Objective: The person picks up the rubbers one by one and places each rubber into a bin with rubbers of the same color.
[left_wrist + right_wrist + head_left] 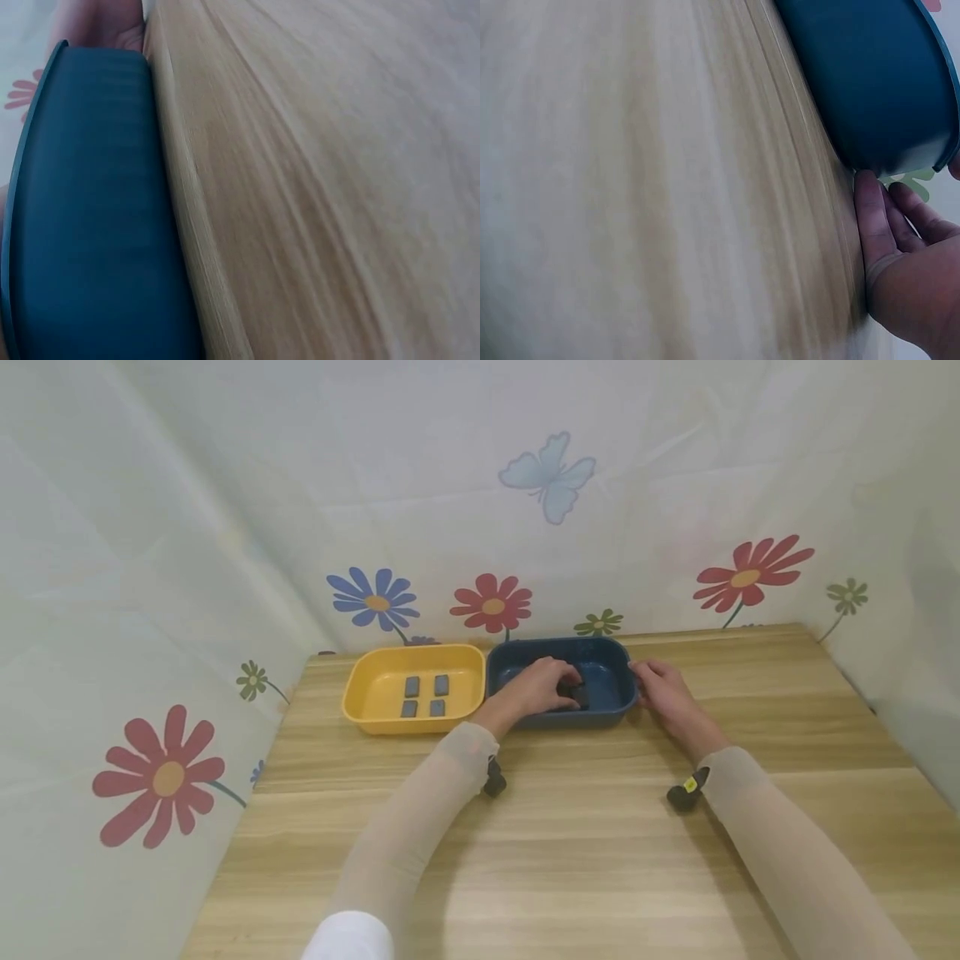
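My left hand (542,687) reaches over the near wall into a dark blue tray (610,681). Its thumb and fingers curl round a small dark block (576,695) low inside, partly covered by the fingers. At the tray's right end, my right hand (666,695) holds the rim. The right wrist view has that right hand (911,262) with fingers low against the outside of the blue tray (877,82) and the thumb up by the rim. Mostly the outer side of the blue tray (97,202) fills the left wrist view, the left fingers being hidden.
A yellow tray (367,689) stands just left of the blue one, holding several grey blocks (441,685) spaced apart in two rows. Both trays sit near the back edge of the wooden table (570,843). Behind rises a pale flowered cloth (420,485).
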Demonstrator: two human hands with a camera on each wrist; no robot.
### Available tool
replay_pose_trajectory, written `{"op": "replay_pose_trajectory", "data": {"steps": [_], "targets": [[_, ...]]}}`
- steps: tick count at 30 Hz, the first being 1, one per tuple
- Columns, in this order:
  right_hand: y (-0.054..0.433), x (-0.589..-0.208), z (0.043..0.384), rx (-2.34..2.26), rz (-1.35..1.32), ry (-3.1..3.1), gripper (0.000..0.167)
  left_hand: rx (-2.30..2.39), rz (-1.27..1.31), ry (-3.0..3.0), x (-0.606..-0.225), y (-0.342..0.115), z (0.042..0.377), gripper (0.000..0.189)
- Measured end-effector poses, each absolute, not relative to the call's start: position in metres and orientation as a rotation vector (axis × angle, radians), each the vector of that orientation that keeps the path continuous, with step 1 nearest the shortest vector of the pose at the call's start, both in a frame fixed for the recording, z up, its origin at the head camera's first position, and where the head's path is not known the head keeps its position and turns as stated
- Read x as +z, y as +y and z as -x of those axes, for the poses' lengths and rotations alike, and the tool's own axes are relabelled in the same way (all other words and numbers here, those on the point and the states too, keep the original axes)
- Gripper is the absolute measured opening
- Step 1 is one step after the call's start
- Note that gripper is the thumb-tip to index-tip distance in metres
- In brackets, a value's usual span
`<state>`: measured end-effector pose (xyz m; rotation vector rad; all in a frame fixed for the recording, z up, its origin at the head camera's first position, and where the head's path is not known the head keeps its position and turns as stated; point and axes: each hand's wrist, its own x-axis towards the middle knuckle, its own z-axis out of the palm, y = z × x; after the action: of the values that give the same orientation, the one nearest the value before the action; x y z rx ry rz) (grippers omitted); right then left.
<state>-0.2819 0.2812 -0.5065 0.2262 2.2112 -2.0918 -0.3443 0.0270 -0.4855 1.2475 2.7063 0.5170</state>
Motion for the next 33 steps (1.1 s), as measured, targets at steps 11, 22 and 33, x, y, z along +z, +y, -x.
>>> {"op": "replay_pose_trajectory", "data": {"steps": [11, 22, 33], "targets": [[0.282, -0.491, 0.276, -2.047, -0.232, 2.187, 0.039, 0.468, -1.295, 2.727, -0.488, 0.033, 0.344, 0.045], [0.283, -0.509, 0.281, -2.041, -0.205, 2.235, 0.046, 0.446, -1.274, 2.749, -0.490, 0.032, 0.342, 0.046], [0.285, -0.507, 0.281, -2.037, -0.206, 2.232, 0.048, 0.433, -1.300, 2.743, -0.486, 0.031, 0.343, 0.047]]}}
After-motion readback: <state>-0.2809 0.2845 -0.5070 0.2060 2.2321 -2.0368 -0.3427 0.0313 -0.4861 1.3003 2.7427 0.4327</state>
